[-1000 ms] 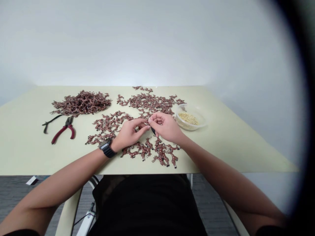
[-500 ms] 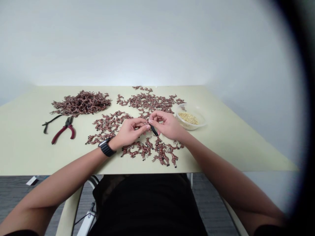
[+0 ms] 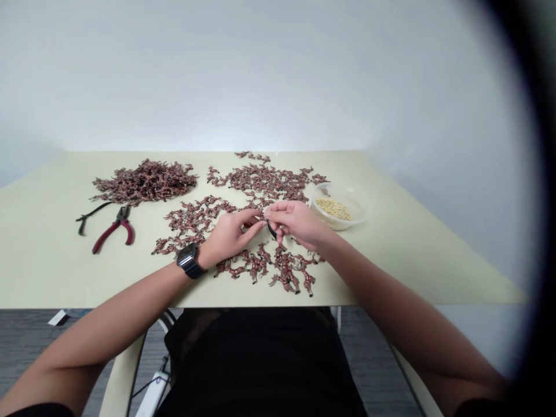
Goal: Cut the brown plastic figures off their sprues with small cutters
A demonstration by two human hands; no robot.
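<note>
My left hand (image 3: 233,233), with a watch on its wrist, is closed, thumb and index finger pinched together over the middle of the table. What lies in that pinch is too small to make out. My right hand (image 3: 298,223) meets it fingertip to fingertip and is closed around a slim, curved black tool (image 3: 272,231), partly hidden by the fingers. Small brown animal figurines (image 3: 286,270), shiny and dark-footed, lie loose just below both hands. More figurines (image 3: 193,221) spread to the left of my left hand.
A clear plastic bowl (image 3: 358,216) of small gold-coloured pieces (image 3: 333,209) stands right of my right hand. A heaped pile of brown figurines (image 3: 147,182) sits at the back left. Red-handled pliers (image 3: 113,229) and a black strip (image 3: 93,214) lie before it. More figurines (image 3: 269,178) lie behind my hands.
My right hand has turned slightly, with its fingers curling further over the black tool, so less of it shows. My left hand stays nearly in place.
</note>
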